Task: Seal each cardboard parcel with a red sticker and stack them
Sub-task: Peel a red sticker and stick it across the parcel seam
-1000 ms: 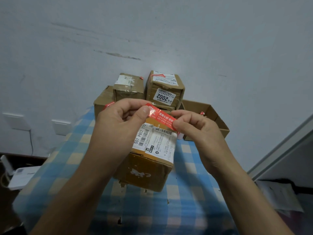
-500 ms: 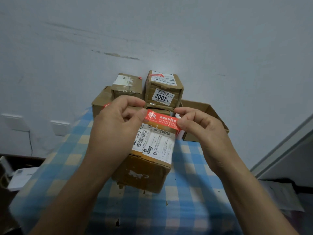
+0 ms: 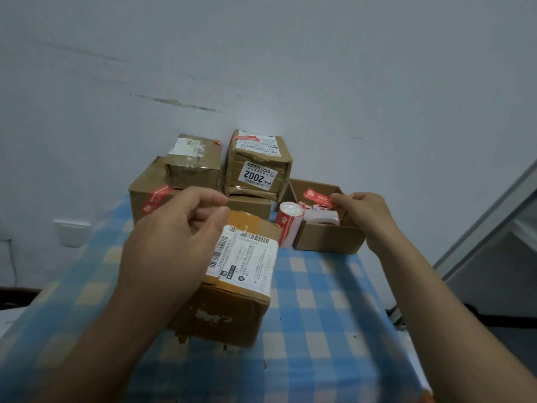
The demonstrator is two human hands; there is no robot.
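While my left hand [image 3: 171, 245] hovers over the top left of the parcel [image 3: 232, 309], fingers loosely curled, thumb near forefinger and nothing visible between them, my right hand [image 3: 366, 213] pinches one end of a red sticker [image 3: 315, 196] over the open box [image 3: 328, 242] at the right. The parcel lies label up on the checked cloth [image 3: 319, 315] in front of me, and a roll [image 3: 286, 228] leans against the box's left wall. Behind the parcel, a stack [image 3: 255, 161] of other parcels bearing red stickers sits against the wall.
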